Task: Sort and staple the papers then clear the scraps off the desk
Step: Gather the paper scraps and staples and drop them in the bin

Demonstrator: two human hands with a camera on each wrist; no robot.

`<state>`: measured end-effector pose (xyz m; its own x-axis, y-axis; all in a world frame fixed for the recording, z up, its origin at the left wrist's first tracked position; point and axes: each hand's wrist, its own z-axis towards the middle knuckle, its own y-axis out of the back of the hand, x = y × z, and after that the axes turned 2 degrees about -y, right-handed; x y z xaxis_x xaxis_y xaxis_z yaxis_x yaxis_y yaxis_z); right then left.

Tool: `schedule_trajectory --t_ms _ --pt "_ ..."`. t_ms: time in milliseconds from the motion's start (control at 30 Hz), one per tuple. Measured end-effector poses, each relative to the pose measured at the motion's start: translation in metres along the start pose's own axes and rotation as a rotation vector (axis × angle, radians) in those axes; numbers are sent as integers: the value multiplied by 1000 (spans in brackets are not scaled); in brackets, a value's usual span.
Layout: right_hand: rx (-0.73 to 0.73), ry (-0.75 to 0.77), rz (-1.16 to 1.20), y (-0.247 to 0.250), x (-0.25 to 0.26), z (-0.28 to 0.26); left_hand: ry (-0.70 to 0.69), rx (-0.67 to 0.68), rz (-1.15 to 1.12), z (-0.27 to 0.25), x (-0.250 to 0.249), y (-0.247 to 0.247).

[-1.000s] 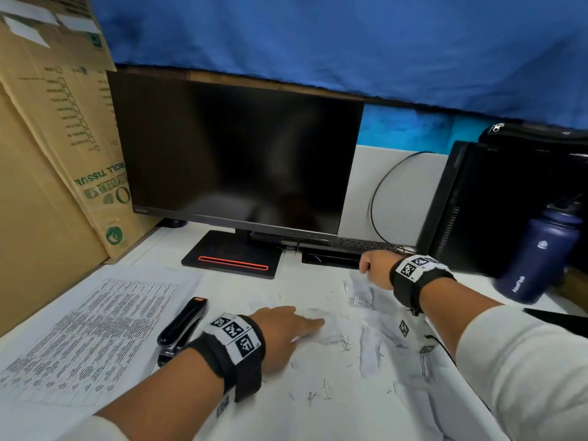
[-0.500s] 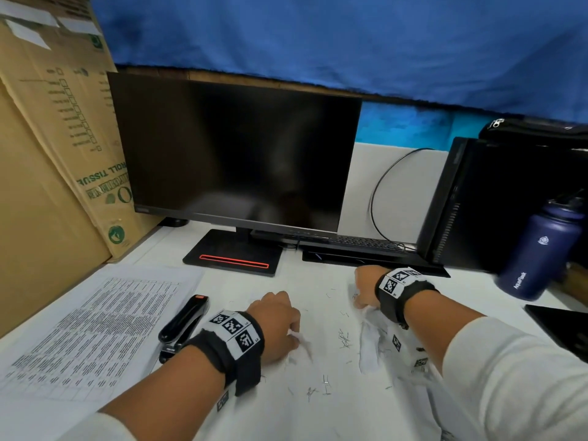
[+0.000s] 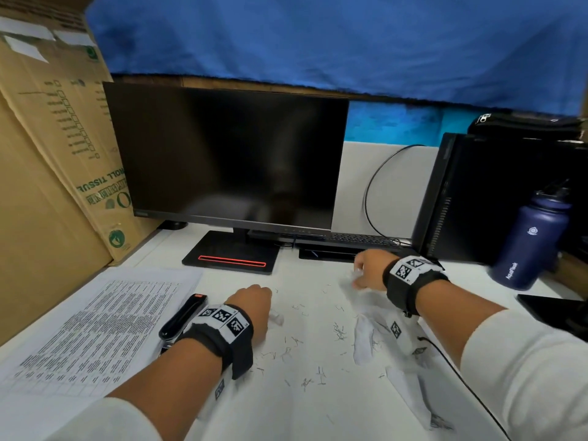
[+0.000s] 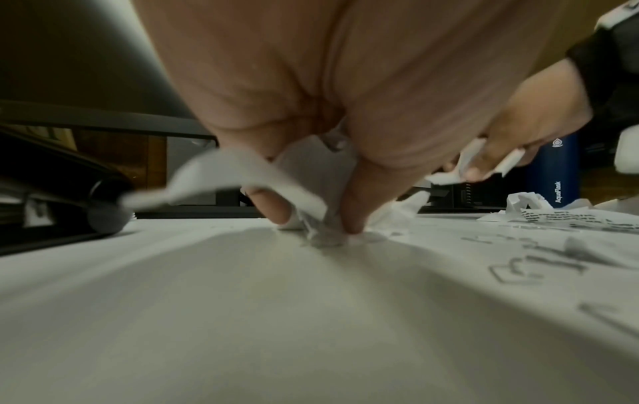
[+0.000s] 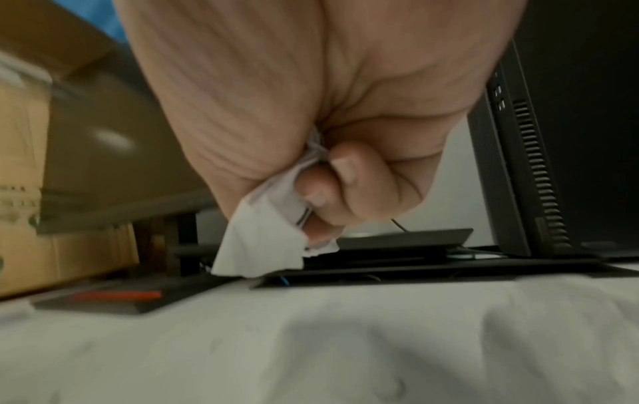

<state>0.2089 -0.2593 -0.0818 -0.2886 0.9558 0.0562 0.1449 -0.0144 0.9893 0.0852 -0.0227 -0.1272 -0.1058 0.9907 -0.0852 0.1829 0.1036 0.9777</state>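
My left hand (image 3: 251, 308) pinches a paper scrap (image 4: 238, 177) against the table (image 3: 305, 405). My right hand (image 3: 370, 270), farther right, clenches another scrap (image 5: 266, 240).

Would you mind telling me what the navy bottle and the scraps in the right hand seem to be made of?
Navy bottle: probably powder-coated metal; matte, even surface with a printed logo, though plastic is possible. Scraps in the right hand: thin white paper, crumpled with torn edges.

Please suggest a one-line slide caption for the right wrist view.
Right hand grips a crumpled paper scrap above the white desk.
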Motion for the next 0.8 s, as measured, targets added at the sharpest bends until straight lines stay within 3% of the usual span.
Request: schedule_trajectory --t_ms 100,233,300,367,467,600,667,733,800 --pt "-111 22 140 28 -5 -18 -4 4 -9 -4 -1 3" --pt "-297 22 446 60 -16 -59 -3 -186 -123 -7 4 2" --pt "-388 26 705 68 -22 -90 8 -282 -249 -10 4 4" --pt "-374 17 1084 67 -26 -126 23 -350 -369 -12 4 10" --pt "-200 1 1613 43 -28 -185 34 -444 -418 -19 4 26" --pt "228 82 1834 -21 -25 -248 25 -561 -754 -50 13 42" --pt "420 146 1703 -52 -20 -271 15 -558 -971 -78 16 40" --pt "529 329 1334 -74 -9 -286 -30 -478 -1260 -114 12 31" --pt "675 419 1072 -95 7 -292 -89 -218 -1580 -152 4 12"
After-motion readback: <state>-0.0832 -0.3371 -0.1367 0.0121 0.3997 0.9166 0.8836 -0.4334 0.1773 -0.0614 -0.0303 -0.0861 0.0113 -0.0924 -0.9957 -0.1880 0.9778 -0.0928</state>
